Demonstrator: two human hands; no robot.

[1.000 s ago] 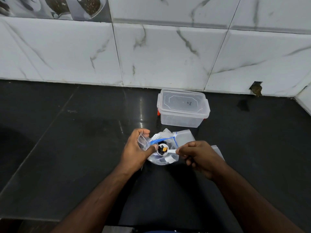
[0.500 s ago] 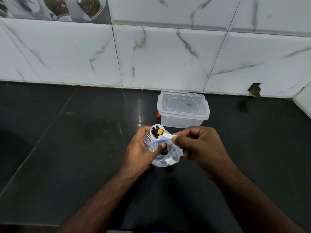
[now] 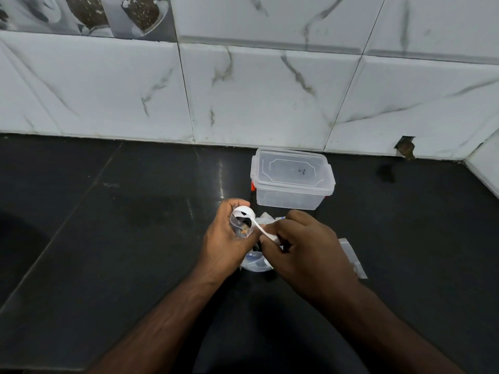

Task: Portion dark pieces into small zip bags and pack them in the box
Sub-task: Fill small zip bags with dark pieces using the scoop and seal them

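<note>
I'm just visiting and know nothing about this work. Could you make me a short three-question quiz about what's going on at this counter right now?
1. True or false: the lid of the clear plastic box is off.
2. Which hand holds the white scoop? A) left hand B) right hand C) neither
3. Fill in: the scoop is tipped over the mouth of a small ____ held in the left hand.

Key
1. False: the lid sits on the box, which stands on the dark counter by the tiled wall.
2. B: the right hand grips the handle.
3. Zip bag; dark pieces and something orange show inside it.
</note>
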